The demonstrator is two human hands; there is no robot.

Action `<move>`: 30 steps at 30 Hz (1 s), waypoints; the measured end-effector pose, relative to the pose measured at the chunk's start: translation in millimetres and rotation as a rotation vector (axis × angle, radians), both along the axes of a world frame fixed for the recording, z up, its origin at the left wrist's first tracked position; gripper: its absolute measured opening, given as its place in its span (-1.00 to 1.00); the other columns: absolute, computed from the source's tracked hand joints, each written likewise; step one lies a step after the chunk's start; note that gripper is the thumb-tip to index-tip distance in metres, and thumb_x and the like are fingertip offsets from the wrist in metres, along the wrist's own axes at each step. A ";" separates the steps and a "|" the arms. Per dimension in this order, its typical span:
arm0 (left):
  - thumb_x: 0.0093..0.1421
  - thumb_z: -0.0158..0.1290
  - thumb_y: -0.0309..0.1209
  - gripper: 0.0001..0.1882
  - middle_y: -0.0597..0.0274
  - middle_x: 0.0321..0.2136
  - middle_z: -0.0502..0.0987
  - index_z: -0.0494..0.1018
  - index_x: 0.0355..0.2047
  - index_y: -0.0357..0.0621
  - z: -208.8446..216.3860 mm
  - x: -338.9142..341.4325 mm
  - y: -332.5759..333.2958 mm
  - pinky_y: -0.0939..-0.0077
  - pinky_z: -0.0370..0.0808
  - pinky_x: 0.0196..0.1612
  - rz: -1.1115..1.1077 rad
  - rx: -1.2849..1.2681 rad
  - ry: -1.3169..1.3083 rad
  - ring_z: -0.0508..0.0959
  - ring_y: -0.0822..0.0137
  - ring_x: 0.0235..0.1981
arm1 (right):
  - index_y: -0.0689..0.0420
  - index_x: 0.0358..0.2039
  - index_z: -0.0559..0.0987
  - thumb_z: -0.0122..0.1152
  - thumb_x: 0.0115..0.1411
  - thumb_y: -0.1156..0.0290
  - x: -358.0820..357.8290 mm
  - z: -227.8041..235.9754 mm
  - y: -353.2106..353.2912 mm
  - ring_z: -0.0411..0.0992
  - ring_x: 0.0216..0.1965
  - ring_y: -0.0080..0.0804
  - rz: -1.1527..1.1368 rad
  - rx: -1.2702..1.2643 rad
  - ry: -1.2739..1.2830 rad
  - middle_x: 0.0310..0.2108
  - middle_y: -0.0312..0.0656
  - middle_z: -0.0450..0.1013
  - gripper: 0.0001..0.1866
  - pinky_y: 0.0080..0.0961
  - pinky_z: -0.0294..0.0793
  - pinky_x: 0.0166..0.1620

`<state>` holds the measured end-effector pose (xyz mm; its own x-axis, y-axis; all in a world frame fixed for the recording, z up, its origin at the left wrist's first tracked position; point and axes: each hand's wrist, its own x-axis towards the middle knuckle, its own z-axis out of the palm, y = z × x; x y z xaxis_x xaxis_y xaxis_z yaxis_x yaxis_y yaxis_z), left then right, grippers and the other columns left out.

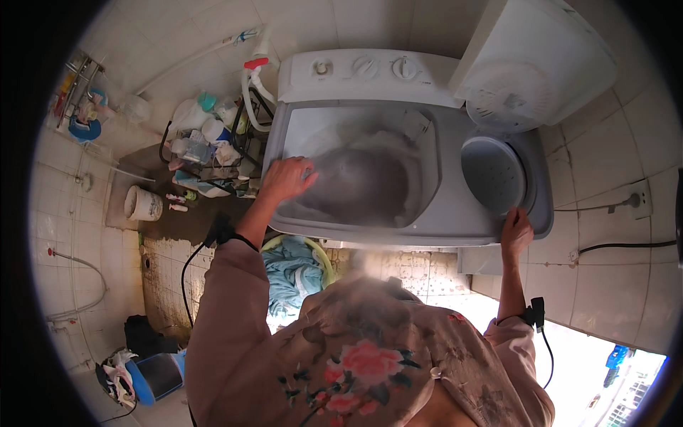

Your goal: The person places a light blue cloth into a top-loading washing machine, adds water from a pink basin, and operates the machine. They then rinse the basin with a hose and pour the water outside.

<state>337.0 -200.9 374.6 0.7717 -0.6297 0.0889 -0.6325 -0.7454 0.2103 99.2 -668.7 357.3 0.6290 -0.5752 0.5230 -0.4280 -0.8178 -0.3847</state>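
Observation:
In front of me stands a twin-tub washing machine (449, 206) with a grey top. Its wide left tub holds murky, foamy water (356, 181), blurred as if moving. My left hand (288, 178) lies over the left rim of this tub, its fingers bent down at the inner side; their tips are partly hidden. My right hand (517, 229) is closed at the machine's front right edge, just below the round spin tub (494, 174). The spin tub is uncovered and shows a perforated grey inside. Its lid (530, 71) stands raised against the wall.
A green-rimmed basin (329, 267) of blue-green cloth (293, 267) sits on the floor below the machine. Bottles and tubs crowd a rack (213, 178) at left, near a white bucket (144, 203). A hose with a red tap (256, 63) runs behind. A cable plugs into the right wall's socket (640, 199).

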 end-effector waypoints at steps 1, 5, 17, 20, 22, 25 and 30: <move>0.06 0.08 -0.22 -0.76 0.17 -0.42 0.54 0.48 -0.38 -0.13 0.2 0.5 -0.1 0.27 0.46 -0.34 0.000 0.000 0.006 0.53 0.10 -0.40 | 0.08 -0.60 0.37 0.02 0.20 0.17 0.4 -0.4 0.0 0.37 -0.61 -0.01 0.002 -0.008 -0.017 -0.67 -0.08 0.38 -0.68 -0.20 0.27 -0.58; 0.07 0.07 -0.21 -0.76 0.16 -0.43 0.55 0.48 -0.40 -0.13 -2.0 1.6 1.8 0.26 0.46 -0.36 0.007 0.002 0.017 0.53 0.09 -0.43 | 0.07 -0.59 0.39 0.03 0.20 0.18 1.5 -0.7 -0.2 0.38 -0.61 -0.02 -0.044 -0.004 0.019 -0.67 -0.09 0.39 -0.69 -0.21 0.28 -0.58; 0.13 -0.03 -0.18 -0.74 0.10 -0.46 0.54 0.47 -0.37 -0.10 31.8 97.1 -105.3 0.20 0.44 -0.32 0.227 -0.459 -0.234 0.53 0.03 -0.35 | 0.09 -0.62 0.36 0.05 0.18 0.20 -0.5 0.5 -0.7 0.36 -0.62 -0.05 -0.018 0.001 0.011 -0.69 -0.11 0.36 -0.69 -0.23 0.27 -0.57; 0.12 -0.02 -0.16 -0.72 0.12 -0.43 0.55 0.43 -0.33 -0.11 53.6 123.9 -144.6 0.17 0.45 -0.32 0.295 -0.387 -0.249 0.53 0.03 -0.33 | 0.09 -0.61 0.36 0.04 0.18 0.21 -0.6 0.9 -1.6 0.36 -0.61 -0.04 -0.029 0.011 0.040 -0.69 -0.11 0.35 -0.70 -0.24 0.28 -0.56; 0.12 0.00 -0.13 -0.69 0.13 -0.49 0.55 0.41 -0.32 -0.12 64.3 134.0 -162.3 0.18 0.47 -0.36 0.284 -0.254 -0.357 0.55 0.04 -0.37 | 0.09 -0.61 0.36 0.04 0.18 0.21 -0.3 1.2 -1.8 0.36 -0.61 -0.04 -0.017 -0.001 0.015 -0.69 -0.11 0.35 -0.70 -0.23 0.28 -0.56; 0.15 -0.05 -0.08 -0.66 0.09 -0.49 0.54 0.41 -0.31 -0.10 73.7 143.5 -177.5 0.14 0.48 -0.38 0.310 -0.075 -0.288 0.55 0.01 -0.37 | 0.09 -0.61 0.36 0.03 0.18 0.22 -0.2 1.7 -1.7 0.36 -0.61 -0.04 -0.010 -0.005 0.017 -0.69 -0.11 0.35 -0.70 -0.23 0.27 -0.56; 0.16 -0.13 -0.09 -0.65 0.05 -0.41 0.55 0.43 -0.30 -0.11 75.8 153.9 -183.4 0.15 0.48 -0.33 0.285 0.060 -0.261 0.56 0.05 -0.33 | 0.10 -0.62 0.37 0.03 0.18 0.23 0.0 2.5 -1.7 0.36 -0.62 -0.03 -0.017 0.006 0.025 -0.70 -0.12 0.35 -0.71 -0.23 0.28 -0.57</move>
<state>490.8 -384.2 450.5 0.8727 -0.4031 0.2754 -0.4245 -0.9052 0.0203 99.2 -670.4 359.8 0.6316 -0.5891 0.5040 -0.4515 -0.8080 -0.3786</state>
